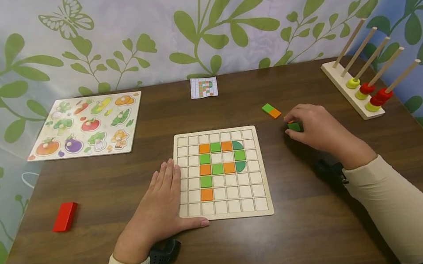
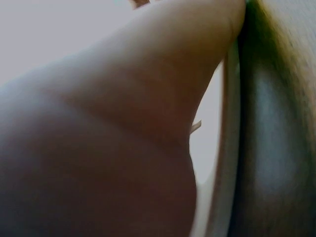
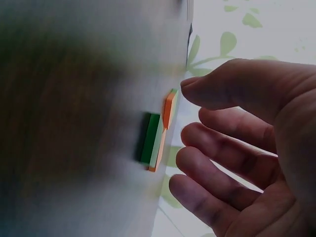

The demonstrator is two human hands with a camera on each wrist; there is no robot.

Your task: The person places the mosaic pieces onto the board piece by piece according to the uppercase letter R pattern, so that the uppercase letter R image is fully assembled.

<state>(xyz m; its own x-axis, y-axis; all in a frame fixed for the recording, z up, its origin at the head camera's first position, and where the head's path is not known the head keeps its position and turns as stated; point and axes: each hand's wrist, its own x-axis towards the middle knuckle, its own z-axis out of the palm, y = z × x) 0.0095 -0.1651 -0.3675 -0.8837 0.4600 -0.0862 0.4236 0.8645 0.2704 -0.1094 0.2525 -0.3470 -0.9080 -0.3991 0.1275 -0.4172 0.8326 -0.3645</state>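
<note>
A wooden grid board (image 1: 259,190) lies mid-table with orange and green square tiles and two rounded dark-green pieces set in a P shape. My left hand (image 1: 158,212) rests along its left edge, fingers straight, thumb at the bottom edge. To the board's right, my right hand (image 1: 317,129) hovers with bent fingers over a green tile (image 1: 294,127) and a bit of orange beside it. The right wrist view shows a gap between the fingertips and the green tile (image 3: 150,138). Another green and orange pair (image 1: 271,110) lies just left of that hand.
A small pattern card (image 1: 203,87) lies at the back of the table. At the back left is a vegetable puzzle board (image 1: 131,129), and a red block (image 1: 65,217) sits at the left. On the right stands a peg rack (image 1: 373,113) with red and yellow-green beads.
</note>
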